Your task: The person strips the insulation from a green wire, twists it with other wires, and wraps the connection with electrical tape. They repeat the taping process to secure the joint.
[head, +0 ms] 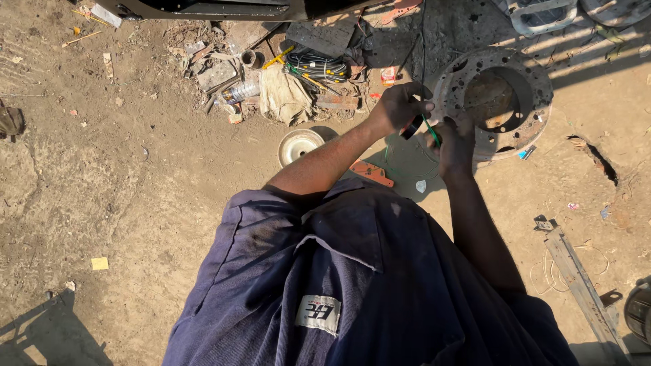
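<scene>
1. A green wire (430,130) runs between both hands, held above the dirt ground (122,176) in front of the person's chest; it trails down in a thin loop toward the ground.
2. A small black roll (411,128), likely tape, sits just beside the wire, under the left hand's fingers.
3. The left hand (399,107) is curled shut on the roll, knuckles up, forearm stretched forward from the blue shirt (352,285).
4. The right hand (456,142) is closed, pinching the wire, back of the hand toward the camera; its fingertips are hidden.
5. Just beyond the hands lies a rusty round drum (498,102) with holes around its flange; its hollow holds only dirt-coloured shadow.
6. A white bowl (297,145) sits on the ground near the left forearm; what is inside cannot be made out.
7. An orange metal piece (371,172) lies beside the bowl, partly covered by the arm.
8. Farther off is a heap with a cable bundle (317,66), a rag (283,96) and a plastic bottle (243,90).
9. A metal bar (576,278) lies at right, cut off by the lower edge.
</scene>
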